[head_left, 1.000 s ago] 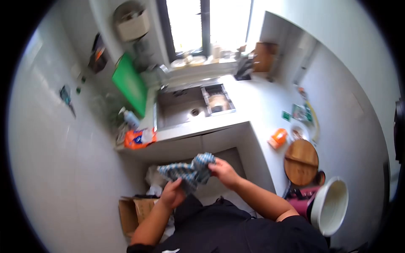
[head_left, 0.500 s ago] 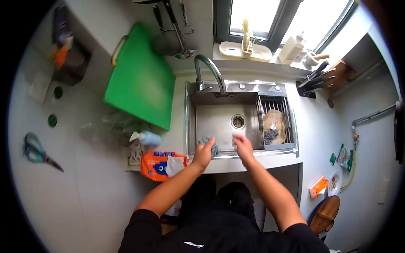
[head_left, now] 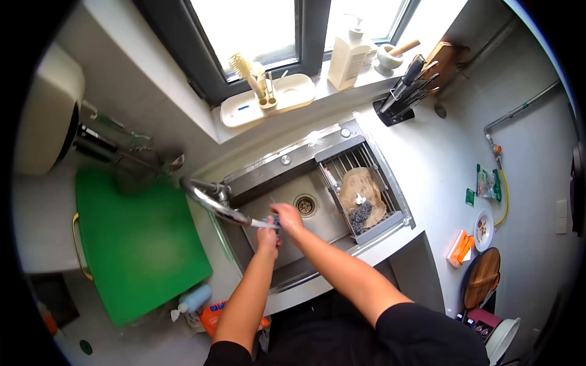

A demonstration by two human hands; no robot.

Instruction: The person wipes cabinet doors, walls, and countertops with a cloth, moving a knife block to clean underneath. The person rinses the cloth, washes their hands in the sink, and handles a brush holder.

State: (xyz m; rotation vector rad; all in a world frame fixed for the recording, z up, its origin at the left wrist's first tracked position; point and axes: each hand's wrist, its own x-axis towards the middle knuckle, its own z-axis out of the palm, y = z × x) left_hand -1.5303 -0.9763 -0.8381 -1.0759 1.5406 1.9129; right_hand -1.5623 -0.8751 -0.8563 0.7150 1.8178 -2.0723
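Observation:
In the head view, water streams from the curved faucet (head_left: 217, 207) over the steel sink (head_left: 323, 227). Beneath the stream, my left hand (head_left: 268, 238) is closed on a small bunched blue-grey cloth (head_left: 275, 224), most of it hidden by the fingers. My right hand (head_left: 287, 216) is beside it with curled fingers touching the cloth. Both hands are over the left part of the basin, left of the round drain (head_left: 305, 205). A rack (head_left: 378, 230) across the right side of the sink holds a brown filter-like sheet (head_left: 361, 189) and a dark scrubber (head_left: 360, 215).
A large green board (head_left: 140, 244) leans at the left, near a blue bottle (head_left: 195, 299) and an orange packet (head_left: 213, 317). A knife block (head_left: 394, 113) stands behind the sink at right. A white plate (head_left: 483, 230) and wooden lid (head_left: 481, 277) are farther right.
The view has shifted towards the sink. Both hands have moved from in front of the counter to under the faucet, with the cloth now bunched small. Water now runs.

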